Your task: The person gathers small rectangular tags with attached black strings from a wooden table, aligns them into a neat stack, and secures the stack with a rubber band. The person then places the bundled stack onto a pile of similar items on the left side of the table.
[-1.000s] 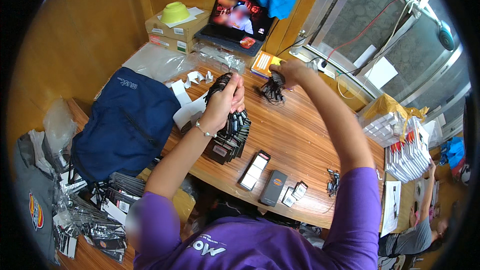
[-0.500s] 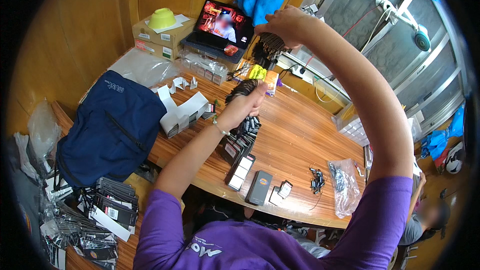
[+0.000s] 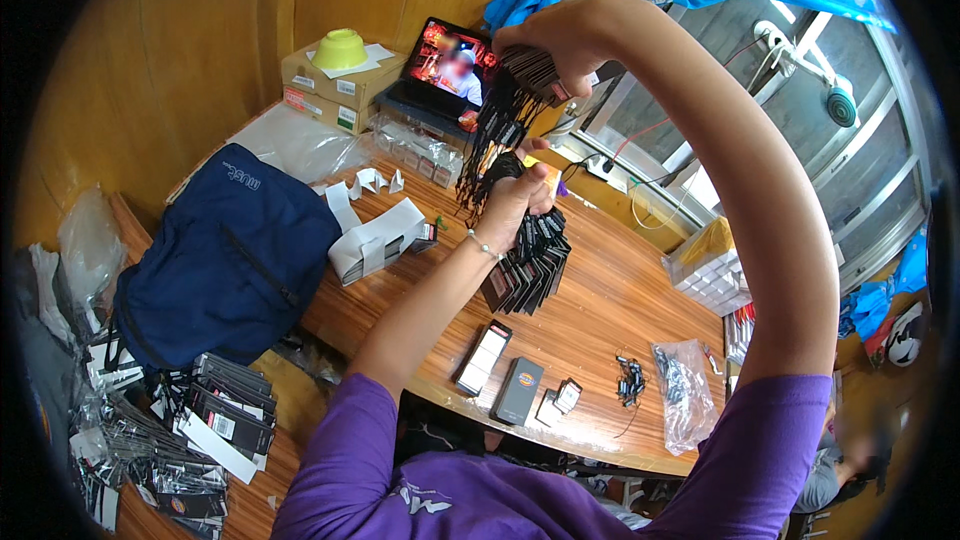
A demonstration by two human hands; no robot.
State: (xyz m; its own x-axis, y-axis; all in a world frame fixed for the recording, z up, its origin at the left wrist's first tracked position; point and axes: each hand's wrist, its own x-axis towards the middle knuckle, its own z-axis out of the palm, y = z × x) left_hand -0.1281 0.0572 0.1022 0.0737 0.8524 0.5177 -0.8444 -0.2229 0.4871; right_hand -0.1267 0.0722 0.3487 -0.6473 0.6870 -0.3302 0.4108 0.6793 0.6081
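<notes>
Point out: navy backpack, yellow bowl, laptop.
navy backpack (image 3: 225,260): head view, middle of its front panel.
yellow bowl (image 3: 340,47): head view, its upturned side, on the cardboard box.
laptop (image 3: 452,62): head view, middle of its lit screen.

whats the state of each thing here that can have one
laptop: open, screen lit
blue backpack: lying flat on the table
yellow bowl: upside down on a cardboard box
right hand: raised, closed on a bunch of black tags
left hand: closed on black cords with hanging tags
clear bag: lying on the table
</notes>
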